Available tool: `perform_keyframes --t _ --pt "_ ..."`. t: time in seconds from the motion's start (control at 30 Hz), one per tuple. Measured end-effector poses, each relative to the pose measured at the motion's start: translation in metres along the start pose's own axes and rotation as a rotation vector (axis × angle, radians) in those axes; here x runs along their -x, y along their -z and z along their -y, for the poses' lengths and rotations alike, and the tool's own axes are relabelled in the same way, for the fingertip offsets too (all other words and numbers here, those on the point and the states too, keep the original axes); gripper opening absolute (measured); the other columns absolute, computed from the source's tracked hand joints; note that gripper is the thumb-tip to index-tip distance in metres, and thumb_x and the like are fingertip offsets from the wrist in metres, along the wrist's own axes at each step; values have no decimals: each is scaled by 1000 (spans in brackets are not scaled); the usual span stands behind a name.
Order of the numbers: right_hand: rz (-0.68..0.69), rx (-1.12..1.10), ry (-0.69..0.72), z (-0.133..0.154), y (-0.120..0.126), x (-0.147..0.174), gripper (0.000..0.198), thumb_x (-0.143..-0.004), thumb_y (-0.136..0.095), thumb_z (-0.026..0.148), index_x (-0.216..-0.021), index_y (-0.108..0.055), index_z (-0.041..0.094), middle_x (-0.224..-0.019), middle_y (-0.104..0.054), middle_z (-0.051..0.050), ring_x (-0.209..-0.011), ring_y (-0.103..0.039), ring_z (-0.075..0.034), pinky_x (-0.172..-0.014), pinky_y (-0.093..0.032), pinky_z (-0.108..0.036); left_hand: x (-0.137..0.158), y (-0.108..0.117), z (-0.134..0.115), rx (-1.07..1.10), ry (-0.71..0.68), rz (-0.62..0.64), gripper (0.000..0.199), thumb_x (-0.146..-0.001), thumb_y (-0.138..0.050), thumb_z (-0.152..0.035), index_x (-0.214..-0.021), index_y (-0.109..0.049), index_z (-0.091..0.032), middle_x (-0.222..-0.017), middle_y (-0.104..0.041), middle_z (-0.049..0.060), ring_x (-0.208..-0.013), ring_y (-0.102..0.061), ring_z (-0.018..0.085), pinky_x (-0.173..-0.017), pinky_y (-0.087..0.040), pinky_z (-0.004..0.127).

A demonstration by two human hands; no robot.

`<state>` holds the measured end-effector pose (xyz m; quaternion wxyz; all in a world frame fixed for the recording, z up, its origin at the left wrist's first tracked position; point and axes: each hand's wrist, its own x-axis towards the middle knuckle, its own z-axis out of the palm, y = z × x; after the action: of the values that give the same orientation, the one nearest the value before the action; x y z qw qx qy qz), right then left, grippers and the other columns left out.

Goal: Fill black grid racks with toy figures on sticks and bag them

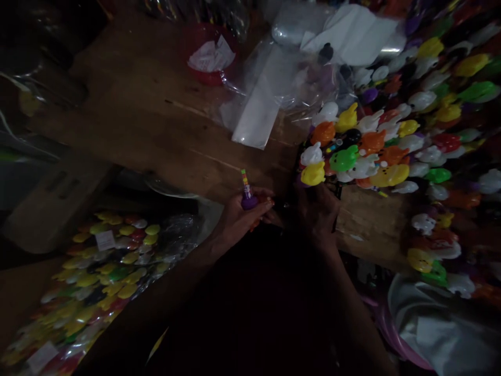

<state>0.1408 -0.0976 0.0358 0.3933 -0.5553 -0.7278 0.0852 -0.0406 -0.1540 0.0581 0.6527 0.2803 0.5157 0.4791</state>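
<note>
My left hand (237,216) is closed around a small purple toy (249,201). A thin clear tube with bright candy-like pieces (245,180) stands up from it. Something orange shows by the fingers of that hand, too dim to make out. My right hand (321,209) is at the near left edge of a heap of plastic animal-head toys (364,167), just below a yellow one (313,173). Its fingers are lost in shadow, so whether they grip anything is hidden.
Across the wooden table (156,120) lie a red bowl (215,78) with crumpled paper, clear plastic bags (289,78) and a white strip (256,120). Lower left are bagged yellow toys (113,282). A pink tub (385,334) with a white sack stands lower right.
</note>
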Motion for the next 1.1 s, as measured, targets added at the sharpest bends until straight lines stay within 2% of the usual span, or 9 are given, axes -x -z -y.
perform_keyframes --t 0.23,0.33,0.5,0.6,0.67,0.77,0.87,1.0,1.1 --pt "26 -87 39 -2 -3 -6 25 -94 -60 34 -74 -59 19 -65 -61 -1 -58 -56 -15 -58 -42 -28 -7 9 -7 56 -64 35 38 -71 -85 -31 -103 -71 -17 -87 -73 1 -65 -67 9 -64 -55 20" --pt "45 -79 40 -4 1 -4 24 -96 -58 39 -84 -65 19 -74 -68 -3 -65 -62 -18 -63 -48 -31 -3 10 -14 56 -63 66 38 -68 -86 -32 -99 -72 -16 -86 -73 1 -64 -66 10 -62 -55 22" --pt "50 35 136 12 38 21 27 -98 -57 31 -122 -65 20 -109 -73 -11 -97 -68 -24 -84 -55 -38 4 8 -17 41 -45 34 41 -67 -87 -33 -101 -72 -15 -85 -73 2 -62 -67 11 -58 -55 22" --pt "201 170 261 25 57 37 31 -97 -56 23 -127 -63 19 -113 -72 -12 -99 -65 -26 -86 -53 -42 5 -4 -15 27 -43 47 44 -67 -88 -37 -102 -71 -14 -90 -75 4 -58 -66 10 -54 -55 22" --pt "271 249 294 26 61 44 33 -98 -51 18 -129 -62 16 -107 -72 -13 -95 -62 -27 -83 -52 -42 5 -15 -12 17 -69 61 47 -70 -86 -41 -106 -71 -14 -90 -75 5 -59 -66 10 -55 -56 22" --pt "271 210 232 16 58 51 35 -100 -44 14 -130 -62 15 -98 -69 -12 -91 -61 -25 -79 -52 -39 5 -29 -9 -10 -91 125 52 -72 -85 -41 -115 -70 -15 -93 -76 5 -61 -67 10 -57 -58 22" --pt "284 54 158 4 56 54 33 -100 -45 17 -128 -63 19 -101 -68 -10 -88 -62 -22 -74 -53 -34 5 -37 -6 -26 -96 208 53 -74 -85 -39 -120 -69 -18 -109 -75 7 -67 -69 10 -62 -59 23" --pt "197 18 70 -7 64 57 22 -98 -51 19 -111 -69 21 -92 -68 -7 -81 -64 -19 -69 -52 -31 3 -38 -5 -61 -118 221 55 -76 -83 -37 -127 -67 -23 -130 -69 8 -72 -71 11 -61 -57 22" --pt "142 32 -35 -14 71 55 11 -93 -59 21 -96 -69 21 -88 -68 -4 -74 -63 -17 -62 -48 -28 1 -34 -2 -83 -90 208 55 -78 -81 -39 -127 -66 -21 -122 -72 8 -67 -70 11 -57 -56 22"
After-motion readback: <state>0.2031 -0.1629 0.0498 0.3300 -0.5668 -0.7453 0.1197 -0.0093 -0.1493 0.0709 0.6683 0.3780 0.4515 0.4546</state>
